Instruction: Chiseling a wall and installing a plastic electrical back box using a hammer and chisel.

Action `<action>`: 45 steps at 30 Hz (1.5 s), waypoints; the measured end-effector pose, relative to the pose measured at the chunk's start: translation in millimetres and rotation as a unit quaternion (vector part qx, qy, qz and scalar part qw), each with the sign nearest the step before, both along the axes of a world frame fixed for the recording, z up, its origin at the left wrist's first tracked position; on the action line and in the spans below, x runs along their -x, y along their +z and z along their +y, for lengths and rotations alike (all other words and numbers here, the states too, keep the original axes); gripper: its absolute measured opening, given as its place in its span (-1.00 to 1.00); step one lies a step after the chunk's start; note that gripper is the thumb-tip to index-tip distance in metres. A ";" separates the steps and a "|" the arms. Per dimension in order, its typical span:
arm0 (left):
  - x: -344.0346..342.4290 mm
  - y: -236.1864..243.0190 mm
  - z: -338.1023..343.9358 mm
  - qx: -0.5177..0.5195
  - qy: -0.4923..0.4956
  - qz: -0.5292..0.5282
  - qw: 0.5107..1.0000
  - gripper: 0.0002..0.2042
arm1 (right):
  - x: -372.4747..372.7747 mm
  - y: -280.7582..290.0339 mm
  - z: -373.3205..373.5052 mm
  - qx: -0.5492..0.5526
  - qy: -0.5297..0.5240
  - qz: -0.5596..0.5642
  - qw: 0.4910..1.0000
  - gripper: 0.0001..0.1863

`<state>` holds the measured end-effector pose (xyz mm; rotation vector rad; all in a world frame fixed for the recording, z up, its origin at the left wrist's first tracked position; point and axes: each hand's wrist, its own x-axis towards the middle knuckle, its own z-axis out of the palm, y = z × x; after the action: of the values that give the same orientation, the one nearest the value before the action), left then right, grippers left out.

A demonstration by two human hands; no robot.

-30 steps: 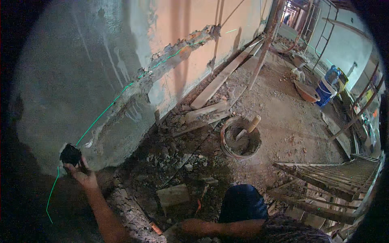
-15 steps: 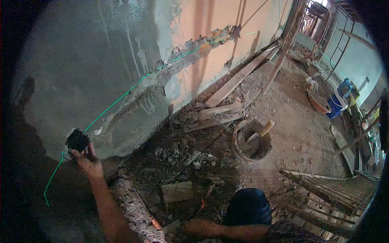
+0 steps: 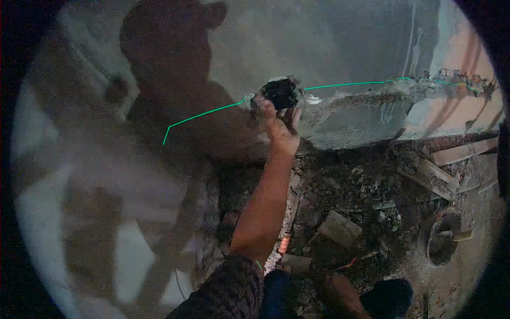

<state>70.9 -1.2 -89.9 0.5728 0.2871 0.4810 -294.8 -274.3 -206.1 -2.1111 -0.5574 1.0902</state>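
My left hand point(image 3: 281, 127) grips the lower edge of a black box point(image 3: 280, 93) set in a rough cavity in the grey plastered wall point(image 3: 350, 53), its thumb and fingers on the box. A green laser line point(image 3: 361, 84) crosses the wall at the box's height, beside a chipped channel point(image 3: 372, 100) running rightward. My right hand point(image 3: 332, 284) is low among the rubble near my dark-trousered leg; its fingers are too dark to make out. A short orange pipe point(image 3: 284, 244) stands below my left forearm.
A bucket point(image 3: 435, 250) with a wooden-handled trowel point(image 3: 461, 235) in it sits on the floor at the right. Planks point(image 3: 465, 151) lie along the wall's foot. Broken slab pieces point(image 3: 340, 228) and rubble cover the ground below me. My shadow falls on the wall.
My view has swung left toward the wall, so the box and my left hand now sit mid-picture, and the passage has left view. My left hand stays on the box.
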 end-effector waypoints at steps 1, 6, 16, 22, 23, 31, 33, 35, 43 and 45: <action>0.4 2.7 -0.2 0.013 -0.001 0.013 1.000 -0.47 | 1.4 -4.5 0.8 0.005 -0.005 -0.001 1.000 -0.62; -1.2 0.6 5.3 0.045 -0.059 0.002 0.997 -0.50 | 19.6 -24.9 -3.8 0.033 -0.082 0.032 0.996 -0.58; -5.5 4.9 4.2 0.049 -0.005 -0.012 0.999 -0.57 | 14.8 -26.9 -19.7 -0.005 0.002 -0.137 0.991 -0.53; -2.3 8.7 -3.0 0.047 0.001 -0.018 0.999 -0.58 | 16.0 -20.6 -21.6 -0.005 0.022 -0.140 0.990 -0.55; -1.7 9.3 -4.8 0.045 0.011 -0.011 0.999 -0.58 | 16.2 -21.4 -20.4 -0.012 0.001 -0.105 0.994 -0.58; 8.1 11.1 -5.3 0.058 -0.001 -0.014 0.998 -0.60 | 5.4 4.8 -4.7 -0.007 -0.115 -0.008 0.993 -0.69; 9.2 5.0 -5.2 0.035 0.000 -0.032 0.999 -0.61 | 2.3 10.3 -4.0 -0.020 -0.120 -0.007 0.993 -0.70; 5.6 -1.6 -5.0 0.037 0.005 0.002 0.999 -0.65 | 5.3 4.6 -4.9 -0.044 -0.128 -0.023 0.991 -0.68; -4.9 -13.1 -9.5 0.029 0.035 0.017 0.999 -0.70 | 39.8 -49.2 -21.1 0.005 -0.004 -0.256 0.967 -0.47; -2.5 -9.9 -9.7 0.048 0.037 0.011 0.998 -0.72 | 26.3 -33.4 -22.8 0.019 0.042 -0.224 0.974 -0.46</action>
<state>73.4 -10.9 -99.8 0.4751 0.3522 0.5291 -321.2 -297.1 -239.5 -2.3975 -0.8470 0.6657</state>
